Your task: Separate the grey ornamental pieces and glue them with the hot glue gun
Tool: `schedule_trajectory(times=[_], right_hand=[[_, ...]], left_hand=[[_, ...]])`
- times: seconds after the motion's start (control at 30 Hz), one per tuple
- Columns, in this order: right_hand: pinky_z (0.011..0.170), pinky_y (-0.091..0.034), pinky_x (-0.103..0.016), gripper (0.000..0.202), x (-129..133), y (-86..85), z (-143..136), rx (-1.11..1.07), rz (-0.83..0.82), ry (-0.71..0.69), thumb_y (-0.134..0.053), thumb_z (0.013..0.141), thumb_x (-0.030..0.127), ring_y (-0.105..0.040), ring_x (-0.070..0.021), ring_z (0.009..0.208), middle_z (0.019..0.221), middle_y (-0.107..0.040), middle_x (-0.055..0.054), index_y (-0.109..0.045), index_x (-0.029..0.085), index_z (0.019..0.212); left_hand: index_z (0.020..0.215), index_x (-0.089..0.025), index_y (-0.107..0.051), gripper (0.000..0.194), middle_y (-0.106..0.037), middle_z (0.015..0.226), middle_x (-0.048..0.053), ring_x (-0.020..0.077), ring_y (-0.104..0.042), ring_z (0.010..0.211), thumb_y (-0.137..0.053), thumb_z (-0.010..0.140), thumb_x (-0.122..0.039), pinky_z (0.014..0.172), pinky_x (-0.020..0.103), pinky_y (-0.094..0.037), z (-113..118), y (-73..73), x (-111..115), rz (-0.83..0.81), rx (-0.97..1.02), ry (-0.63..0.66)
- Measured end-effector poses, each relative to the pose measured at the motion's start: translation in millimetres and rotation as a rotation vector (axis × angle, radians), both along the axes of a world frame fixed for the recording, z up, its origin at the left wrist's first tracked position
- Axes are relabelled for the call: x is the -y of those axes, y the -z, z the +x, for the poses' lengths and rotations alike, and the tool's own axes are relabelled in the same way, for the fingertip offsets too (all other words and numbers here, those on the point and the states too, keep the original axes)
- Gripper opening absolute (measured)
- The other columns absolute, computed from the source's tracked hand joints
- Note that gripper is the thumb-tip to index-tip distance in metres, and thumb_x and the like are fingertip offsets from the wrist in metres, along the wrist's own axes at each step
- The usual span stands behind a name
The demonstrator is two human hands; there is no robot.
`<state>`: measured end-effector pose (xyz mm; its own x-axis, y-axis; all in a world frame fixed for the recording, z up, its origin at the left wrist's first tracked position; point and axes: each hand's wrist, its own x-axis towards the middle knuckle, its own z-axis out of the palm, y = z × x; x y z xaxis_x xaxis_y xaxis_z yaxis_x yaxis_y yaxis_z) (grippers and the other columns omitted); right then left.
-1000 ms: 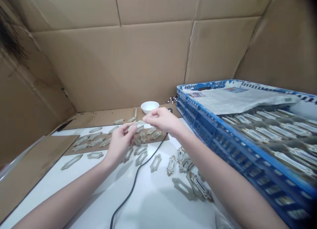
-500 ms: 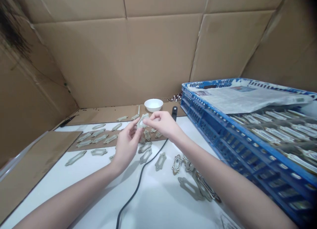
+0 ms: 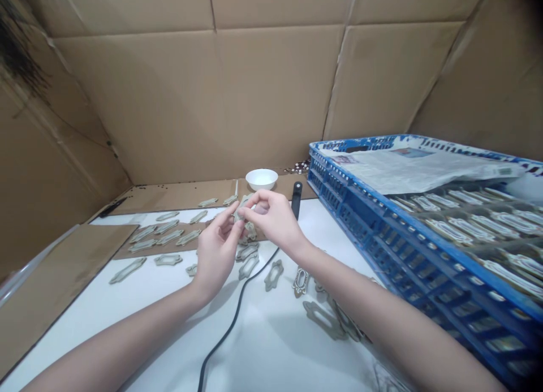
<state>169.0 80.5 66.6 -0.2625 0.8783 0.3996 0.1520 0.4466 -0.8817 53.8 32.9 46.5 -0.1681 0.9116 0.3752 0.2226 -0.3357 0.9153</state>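
Observation:
Between my two hands is a small grey-green ornate plate [image 3: 243,204], partly hidden by the fingers. My left hand [image 3: 218,249] pinches its lower left part with thumb and fingers. Thumb and index finger of my right hand [image 3: 271,219] are closed on its right side. Several similar plates [image 3: 167,260] lie on the white table and on a cardboard strip to the left. Just below the hands are more plates [image 3: 248,266]. A plate with pale raised edging [image 3: 301,281] lies beside a loose pile [image 3: 324,318], partly covered by my right forearm.
A blue crate [image 3: 352,211] on the right holds rows of plates under paper. Behind the hands stand a white bowl [image 3: 262,180] and a black upright object [image 3: 297,198]. A black cable [image 3: 237,313] crosses the table. Cardboard walls [image 3: 275,86] enclose the back.
My right hand has shifted slightly left and lower over the held plate, covering more of it. My left hand has barely moved. The whole view has shifted slightly.

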Motion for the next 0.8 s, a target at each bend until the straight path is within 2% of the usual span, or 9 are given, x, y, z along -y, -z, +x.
schedule_trajectory(times=[0.2,0.47,0.6,0.7,0.8], right_hand=[[0.049,-0.031,-0.018,0.014,7,-0.3,0,0.047,0.145,0.095,-0.054,0.07,0.026,-0.04,-0.0076,0.047,0.05,-0.04,0.009,-0.045,0.02,0.079],[0.051,-0.031,-0.019,0.015,6,8.1,0,0.229,0.269,0.175,-0.05,0.077,0.033,-0.045,-0.0089,0.05,0.056,-0.048,0.006,-0.044,0.02,0.084],[0.054,-0.032,-0.021,0.014,3,10.9,1,0.413,0.501,0.234,-0.042,0.083,0.03,-0.049,-0.0103,0.056,0.063,-0.054,0.001,-0.047,0.017,0.081],[0.058,-0.033,-0.022,0.022,-1,14.9,2,0.557,0.707,0.227,-0.033,0.088,0.024,-0.052,-0.012,0.063,0.068,-0.058,-0.004,-0.051,0.014,0.08],[0.058,-0.033,-0.024,0.026,-5,20.1,3,0.671,0.852,0.215,-0.03,0.088,0.019,-0.054,-0.0137,0.066,0.071,-0.06,-0.006,-0.054,0.01,0.093]], left_hand=[[0.119,-0.016,-0.048,0.044,-0.062,0.083,0.005,0.0137,-0.058,0.07,-0.052,0.077,-0.031,0.066,0.025,-0.047,2,-1.5,3,-0.014,0.023,-0.011],[0.119,-0.016,-0.047,0.045,-0.063,0.085,0.006,0.0149,-0.058,0.072,-0.051,0.077,-0.032,0.068,0.028,-0.049,2,2.4,4,-0.012,0.066,-0.007],[0.119,-0.015,-0.047,0.045,-0.063,0.085,0.006,0.0147,-0.059,0.071,-0.052,0.077,-0.031,0.066,0.027,-0.049,2,3.4,4,-0.023,0.092,0.001],[0.118,-0.016,-0.048,0.043,-0.062,0.084,0.005,0.0142,-0.059,0.072,-0.052,0.077,-0.03,0.068,0.027,-0.048,1,3.1,2,-0.015,0.112,0.01],[0.115,-0.016,-0.049,0.042,-0.063,0.086,0.006,0.0148,-0.059,0.074,-0.053,0.076,-0.03,0.069,0.027,-0.048,0,3.1,0,0.0,0.135,0.006]])
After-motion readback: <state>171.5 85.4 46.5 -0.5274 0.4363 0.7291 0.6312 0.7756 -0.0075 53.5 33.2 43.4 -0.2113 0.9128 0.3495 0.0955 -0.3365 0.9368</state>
